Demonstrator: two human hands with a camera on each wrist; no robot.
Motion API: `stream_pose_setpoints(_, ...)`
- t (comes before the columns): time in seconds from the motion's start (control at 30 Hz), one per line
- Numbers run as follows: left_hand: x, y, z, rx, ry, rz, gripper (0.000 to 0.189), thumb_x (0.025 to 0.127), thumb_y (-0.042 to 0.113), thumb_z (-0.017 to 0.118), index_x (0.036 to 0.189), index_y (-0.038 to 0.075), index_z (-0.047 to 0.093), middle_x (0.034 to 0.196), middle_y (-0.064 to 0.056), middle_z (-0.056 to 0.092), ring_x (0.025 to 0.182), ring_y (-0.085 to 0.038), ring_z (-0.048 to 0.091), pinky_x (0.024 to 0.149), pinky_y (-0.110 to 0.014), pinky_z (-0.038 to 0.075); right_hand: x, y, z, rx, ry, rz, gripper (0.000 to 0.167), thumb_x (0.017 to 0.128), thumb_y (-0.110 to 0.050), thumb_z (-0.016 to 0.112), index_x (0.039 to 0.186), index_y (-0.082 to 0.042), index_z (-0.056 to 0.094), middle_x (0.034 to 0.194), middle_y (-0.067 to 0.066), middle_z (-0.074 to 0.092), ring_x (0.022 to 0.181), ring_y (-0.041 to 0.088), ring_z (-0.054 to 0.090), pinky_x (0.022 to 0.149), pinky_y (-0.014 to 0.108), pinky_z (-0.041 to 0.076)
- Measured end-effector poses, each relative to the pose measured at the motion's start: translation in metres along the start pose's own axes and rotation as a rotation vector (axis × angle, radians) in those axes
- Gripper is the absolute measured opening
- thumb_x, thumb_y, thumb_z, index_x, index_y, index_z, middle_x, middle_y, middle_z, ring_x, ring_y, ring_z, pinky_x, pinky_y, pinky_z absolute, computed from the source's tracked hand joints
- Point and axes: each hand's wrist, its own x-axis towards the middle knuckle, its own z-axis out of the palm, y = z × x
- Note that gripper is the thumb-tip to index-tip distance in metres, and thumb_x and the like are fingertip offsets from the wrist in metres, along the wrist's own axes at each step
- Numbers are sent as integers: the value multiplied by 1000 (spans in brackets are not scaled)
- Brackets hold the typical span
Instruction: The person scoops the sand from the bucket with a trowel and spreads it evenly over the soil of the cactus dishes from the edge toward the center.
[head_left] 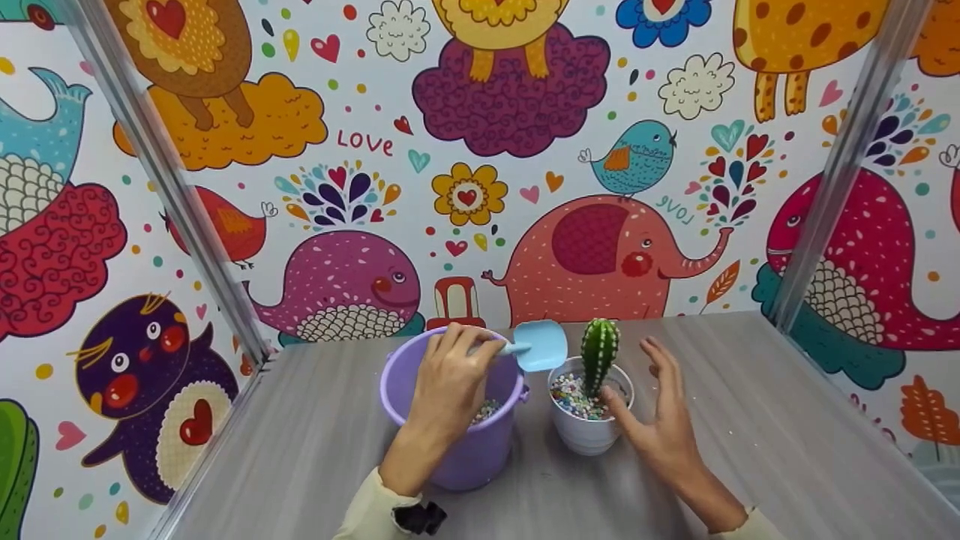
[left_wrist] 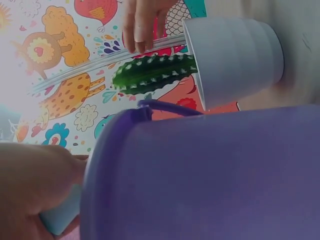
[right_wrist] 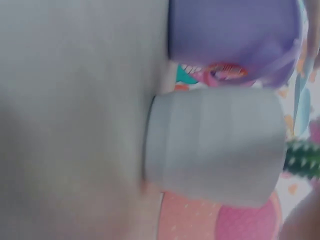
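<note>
Over the purple bucket (head_left: 472,457), my left hand (head_left: 448,382) grips the handle of a light blue toy shovel (head_left: 541,346). The blade points right, above the gap between bucket and pot, and looks bare. Small multicoloured pebbles (head_left: 486,411) show inside the bucket, partly hidden by the hand. A green cactus with white tufts (head_left: 599,352) stands upright in a white ribbed pot (head_left: 589,436), among colourful pebbles (head_left: 571,397). My right hand (head_left: 670,435) is spread at the pot's right side, thumb near the rim by the cactus base; whether it touches cannot be told.
Grey wood-look tabletop (head_left: 757,427) lies under bucket and pot. Printed cartoon panels (head_left: 480,247) close off the back and sides, with metal corner posts (head_left: 817,217). A bucket handle (left_wrist: 172,107) shows on the pot side in the left wrist view.
</note>
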Motion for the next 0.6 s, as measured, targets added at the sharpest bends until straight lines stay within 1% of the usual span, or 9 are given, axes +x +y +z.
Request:
stream_pose_setpoints(0.1,-4,-5,-4,-41,13,-26,23,93,14,84,116,17,84,112,0,77,104,-20,63,86,-37,52,-4,-13,3,-16,93,-124,87,89,-11,88,163,-15,42,172,9,36,156,15,36,122,16,29)
stream_pose_setpoints(0.13,-5,-6,-5,-56,16,-34,23,94,14,84,117,16,84,111,0,77,105,-20,63,86,-37,52,-5,-17,4,-18,110,-170,85,88,-7,87,161,-13,44,171,11,37,155,13,36,120,13,29)
stream_pose_setpoints(0.23,-10,-10,-9,-106,8,-66,22,95,15,83,117,15,84,110,-1,76,106,-20,63,87,-37,52,-10,-27,10,-7,121,-299,78,86,3,84,156,-7,50,167,18,41,154,12,39,120,12,33)
stream_pose_setpoints(0.33,-14,-13,-12,-162,-8,-93,20,96,16,82,116,14,85,109,-1,76,107,-20,63,86,-37,50,-14,-34,19,20,77,-378,72,86,6,82,152,-7,55,163,17,47,152,15,45,121,14,37)
stream_pose_setpoints(0.37,-16,-14,-12,-176,-12,-100,19,97,16,81,115,14,85,109,-1,76,107,-20,63,86,-37,50,-15,-36,22,28,58,-396,71,86,6,82,151,-7,56,162,16,49,150,17,48,120,15,39)
stream_pose_setpoints(0.43,-19,-17,-13,-195,-14,-114,18,97,16,81,115,13,85,108,-1,76,105,-20,62,85,-38,49,-17,-40,30,39,13,-402,69,88,4,82,151,-10,57,161,12,51,147,19,51,119,16,42)
stream_pose_setpoints(0.53,-23,-22,-14,-208,-5,-134,17,97,16,81,114,13,85,107,-1,76,105,-19,62,89,-40,51,-18,-44,41,47,-35,-381,67,90,0,82,151,-14,57,159,7,54,143,19,55,116,15,44)
stream_pose_setpoints(0.6,-25,-27,-16,-209,5,-148,16,97,16,81,112,13,85,106,-1,76,105,-19,63,93,-42,52,-17,-46,49,60,-58,-364,67,92,-1,81,153,-15,56,159,6,54,144,21,55,115,17,46)
